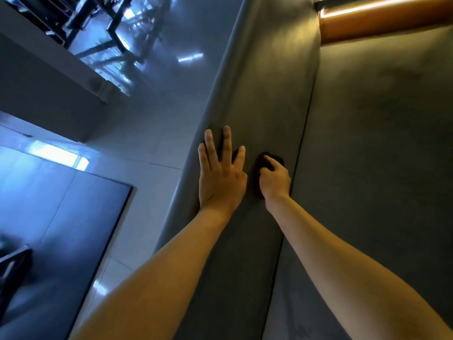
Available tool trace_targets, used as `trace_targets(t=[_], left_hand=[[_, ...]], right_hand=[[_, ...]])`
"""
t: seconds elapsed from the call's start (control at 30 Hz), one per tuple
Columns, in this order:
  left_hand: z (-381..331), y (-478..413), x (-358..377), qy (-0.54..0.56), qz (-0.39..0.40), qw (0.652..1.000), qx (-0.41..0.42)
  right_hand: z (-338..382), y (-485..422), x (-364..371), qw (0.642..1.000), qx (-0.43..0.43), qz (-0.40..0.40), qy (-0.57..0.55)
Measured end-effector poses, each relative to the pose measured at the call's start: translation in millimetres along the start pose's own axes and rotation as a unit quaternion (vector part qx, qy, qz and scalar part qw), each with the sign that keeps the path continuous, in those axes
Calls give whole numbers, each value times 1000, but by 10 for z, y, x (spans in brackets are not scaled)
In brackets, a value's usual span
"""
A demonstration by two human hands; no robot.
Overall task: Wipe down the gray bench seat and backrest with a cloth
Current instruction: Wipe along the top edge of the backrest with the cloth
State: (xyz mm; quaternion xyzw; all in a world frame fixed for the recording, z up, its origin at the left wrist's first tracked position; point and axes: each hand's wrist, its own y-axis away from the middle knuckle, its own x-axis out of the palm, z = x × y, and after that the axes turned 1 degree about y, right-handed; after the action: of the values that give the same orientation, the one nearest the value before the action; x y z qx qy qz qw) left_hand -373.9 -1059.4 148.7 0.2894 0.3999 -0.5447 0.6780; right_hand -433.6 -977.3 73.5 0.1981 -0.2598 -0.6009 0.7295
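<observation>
1. Head view: the left hand [220,175] lies flat, fingers straight and spread, on the gray upholstered bench seat [259,94] near its front edge.
2. The right hand [274,180] grips a small dark cloth [257,168] on the seat, just beside the seam with the gray backrest [380,143].

The light is dim and cool blue on the left, where the glossy floor [169,99] throws back pale streaks of glare and one bright white patch. A warm orange glow from the lit strip [382,18] at the top right tints the gray bench seat [264,94] yellowish. The backrest [380,155] lies in flat, deep shade, the cloth [259,168] is so dark that its texture is lost, and wide-angle distortion bends straight lines near the edges, with the top-left and lower-left corners smeared by blur.
</observation>
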Motion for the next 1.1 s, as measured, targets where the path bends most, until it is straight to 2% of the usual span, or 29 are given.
trace_targets(t=[0.1,0.23,0.5,0.7,0.93,1.1], left_hand=[[-5,6,12,-11,7,1000,7],[-11,0,15,-5,6,1000,3],[-11,-9,31,-6,1,1000,20],[3,-10,-8,0,8,999,34],[4,-13,44,-8,-5,999,40],[0,-17,49,-11,-8,999,42]], right_hand=[[27,189,28,995,-87,42,26],[-25,116,64,985,-153,38,72],[-48,38,121,995,-99,-1,20],[-328,364,75,996,-83,21,36],[71,-295,125,998,-59,17,30],[-193,29,32,992,-93,23,84]])
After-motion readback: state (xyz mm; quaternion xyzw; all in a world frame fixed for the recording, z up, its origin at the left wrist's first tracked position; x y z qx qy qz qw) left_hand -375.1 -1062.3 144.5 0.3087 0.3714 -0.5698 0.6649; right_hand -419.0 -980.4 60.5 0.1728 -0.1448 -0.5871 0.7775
